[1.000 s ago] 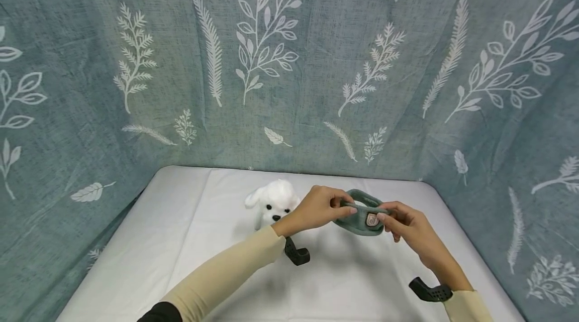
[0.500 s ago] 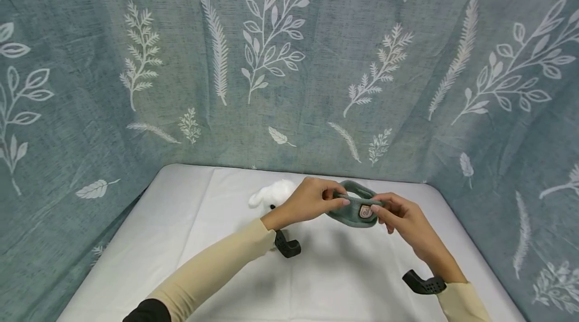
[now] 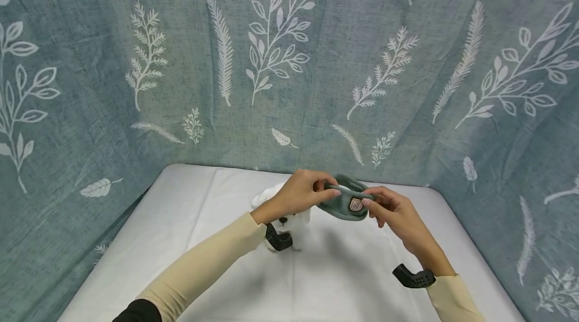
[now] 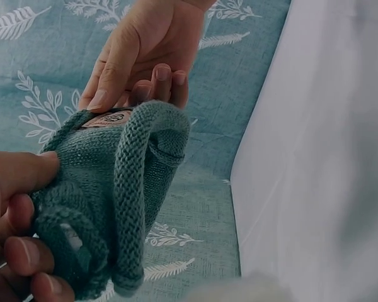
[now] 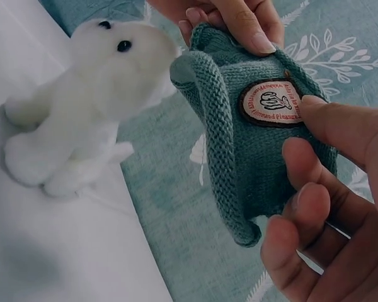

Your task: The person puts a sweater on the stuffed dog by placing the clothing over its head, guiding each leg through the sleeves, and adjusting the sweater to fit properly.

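While the plush dog (image 3: pixel 270 194) stays seated where it was on the white tabletop (image 3: pixel 208 206), both hands have shifted toward it over the last second, carrying the green knitted piece (image 3: pixel 338 205) with them. The left hand (image 3: pixel 298 194) has slid across the dog, so that hand, wrist and black wrist mount (image 3: pixel 278 239) now cover more of its head than they did earlier. That hand pinches one end of the knit's rim, thumb on top and the other fingers bent in underneath. The right hand (image 3: pixel 398 211) nips the opposite end between thumb and forefinger, its thumb at the edge of the stitched badge (image 5: pixel 269 104), with its remaining fingers loosely curled. The grips look the same as a moment ago; what differs is the place. The knit hangs above the tabletop, just to the dog's side, its mouth spread between the two hands and its rolled edge turned toward the toy in the right wrist view. For the work, I judge this a change of position only: the piece is nearer the dog but not on it, though with the left arm in the way, the exact gap is hard to tell.
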### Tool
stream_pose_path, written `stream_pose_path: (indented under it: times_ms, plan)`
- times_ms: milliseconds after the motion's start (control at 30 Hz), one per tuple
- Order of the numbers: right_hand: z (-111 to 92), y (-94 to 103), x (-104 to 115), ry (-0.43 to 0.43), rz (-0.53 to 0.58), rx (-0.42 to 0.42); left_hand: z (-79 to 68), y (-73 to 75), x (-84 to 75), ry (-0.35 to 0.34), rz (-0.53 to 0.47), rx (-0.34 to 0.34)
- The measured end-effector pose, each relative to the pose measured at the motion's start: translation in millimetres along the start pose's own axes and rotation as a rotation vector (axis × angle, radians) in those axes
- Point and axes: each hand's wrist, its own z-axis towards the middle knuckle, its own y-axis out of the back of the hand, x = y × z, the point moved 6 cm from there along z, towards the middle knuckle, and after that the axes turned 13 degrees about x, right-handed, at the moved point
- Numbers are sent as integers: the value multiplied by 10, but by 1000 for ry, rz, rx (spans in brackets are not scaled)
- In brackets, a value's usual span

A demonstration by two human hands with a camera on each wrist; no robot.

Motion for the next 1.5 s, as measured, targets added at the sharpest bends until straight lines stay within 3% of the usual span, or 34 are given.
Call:
stream_pose_path:
  times_ms: [767,1167,1500]
  plan:
    - [402,-301,256,70,81,34,-287,487,53,-23,26,-29]
    - [565,-513,367,89,121,69,-507,661,128,-5,-7,-41]
    - [674,-648,407,86,88,109,-651,744,206,4,37,-48]
